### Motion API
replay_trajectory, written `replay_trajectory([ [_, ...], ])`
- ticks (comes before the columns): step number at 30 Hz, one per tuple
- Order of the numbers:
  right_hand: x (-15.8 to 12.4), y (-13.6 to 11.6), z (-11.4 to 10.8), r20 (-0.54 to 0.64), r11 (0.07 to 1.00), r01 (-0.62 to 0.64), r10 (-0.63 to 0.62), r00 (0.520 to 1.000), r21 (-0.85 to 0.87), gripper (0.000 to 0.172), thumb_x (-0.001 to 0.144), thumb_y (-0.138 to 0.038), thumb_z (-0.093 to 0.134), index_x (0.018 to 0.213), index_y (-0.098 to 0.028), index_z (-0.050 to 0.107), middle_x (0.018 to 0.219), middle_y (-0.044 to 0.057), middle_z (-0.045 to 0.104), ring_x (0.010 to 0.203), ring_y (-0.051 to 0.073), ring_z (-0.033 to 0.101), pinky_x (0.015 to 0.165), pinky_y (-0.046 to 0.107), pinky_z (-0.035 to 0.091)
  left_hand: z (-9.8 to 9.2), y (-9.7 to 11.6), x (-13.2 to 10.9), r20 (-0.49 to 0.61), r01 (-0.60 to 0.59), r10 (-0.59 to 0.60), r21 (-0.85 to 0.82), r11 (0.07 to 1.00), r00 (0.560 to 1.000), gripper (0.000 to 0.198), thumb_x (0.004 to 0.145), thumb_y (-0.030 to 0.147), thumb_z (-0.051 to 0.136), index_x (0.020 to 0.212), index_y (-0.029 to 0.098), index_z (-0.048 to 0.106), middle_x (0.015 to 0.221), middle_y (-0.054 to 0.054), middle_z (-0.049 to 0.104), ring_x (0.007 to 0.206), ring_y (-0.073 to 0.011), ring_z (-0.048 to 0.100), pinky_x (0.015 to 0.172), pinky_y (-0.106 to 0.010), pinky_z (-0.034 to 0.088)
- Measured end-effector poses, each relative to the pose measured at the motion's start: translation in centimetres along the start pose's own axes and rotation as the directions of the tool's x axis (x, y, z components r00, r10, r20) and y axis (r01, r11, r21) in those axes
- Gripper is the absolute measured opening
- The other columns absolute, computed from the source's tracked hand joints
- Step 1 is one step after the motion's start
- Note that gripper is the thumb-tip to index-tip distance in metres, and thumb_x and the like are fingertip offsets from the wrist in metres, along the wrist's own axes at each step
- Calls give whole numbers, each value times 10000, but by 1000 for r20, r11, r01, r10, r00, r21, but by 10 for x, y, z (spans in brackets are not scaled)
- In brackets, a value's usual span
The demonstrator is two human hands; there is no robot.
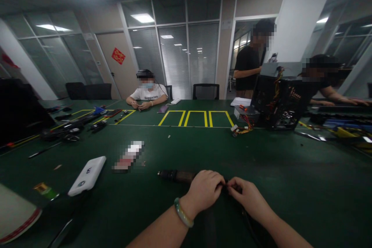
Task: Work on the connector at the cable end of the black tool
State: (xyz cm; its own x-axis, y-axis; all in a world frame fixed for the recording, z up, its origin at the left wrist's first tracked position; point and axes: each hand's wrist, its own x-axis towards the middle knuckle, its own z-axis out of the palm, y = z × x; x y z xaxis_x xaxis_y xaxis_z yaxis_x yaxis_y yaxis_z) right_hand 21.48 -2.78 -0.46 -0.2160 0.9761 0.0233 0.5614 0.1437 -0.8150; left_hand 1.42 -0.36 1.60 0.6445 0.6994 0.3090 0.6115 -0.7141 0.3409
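A dark, tube-shaped tool that looks like a corded electric screwdriver (183,176) lies level just over the green table, its narrow metal tip pointing left. My left hand (205,188) is closed around its rear part, hiding that end. Close beside it, my right hand (244,193) pinches at the tail end of the tool, where the dark cord (247,219) seems to begin. The cord runs down toward the bottom edge under my right forearm. The fingertips of both hands nearly meet, and the small part between them is too dark to make out.
On the left are a white power bank (87,175), a paper cup (14,215) and a blurred-out item (129,157). Dark tools and cables (69,128) lie farther back. An open computer case (279,100) stands at right. Across the table (186,147) sits a person (149,91); two others are at right.
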Motion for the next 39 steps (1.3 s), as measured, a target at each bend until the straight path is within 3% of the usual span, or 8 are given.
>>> replay_trajectory([
  [18, 2, 5, 2, -12, 1000, 13, -13, 1000, -3, 146, 872, -289, 552, 882, -207, 673, 774, -11, 685, 726, 162, 628, 639, 240, 420, 6, -2, 0, -8, 35, -35, 12, 999, 999, 156, 863, 177, 581, 1009, 232, 590, 1011, 17, 645, 989, -171, 575, 909, -326, 426],
  [32, 0, 4, 2, -12, 1000, 5, -5, 1000, 20, 169, 864, -310, 549, 871, -197, 674, 788, 9, 688, 730, 176, 630, 636, 251, 428, 3, -1, 0, 0, 29, -29, 23, 999, 1000, 133, 869, 183, 557, 1000, 197, 577, 1002, -31, 632, 978, -201, 580, 896, -355, 433],
  [39, -1, -1, 0, -19, 1000, 10, -11, 1000, -3, 155, 863, -296, 550, 854, -202, 672, 765, -2, 678, 717, 167, 614, 633, 246, 418, 3, -1, 1, -9, 24, -24, 5, 1000, 1000, 117, 872, 205, 580, 989, 217, 580, 1008, 2, 642, 980, -182, 580, 894, -343, 434],
])
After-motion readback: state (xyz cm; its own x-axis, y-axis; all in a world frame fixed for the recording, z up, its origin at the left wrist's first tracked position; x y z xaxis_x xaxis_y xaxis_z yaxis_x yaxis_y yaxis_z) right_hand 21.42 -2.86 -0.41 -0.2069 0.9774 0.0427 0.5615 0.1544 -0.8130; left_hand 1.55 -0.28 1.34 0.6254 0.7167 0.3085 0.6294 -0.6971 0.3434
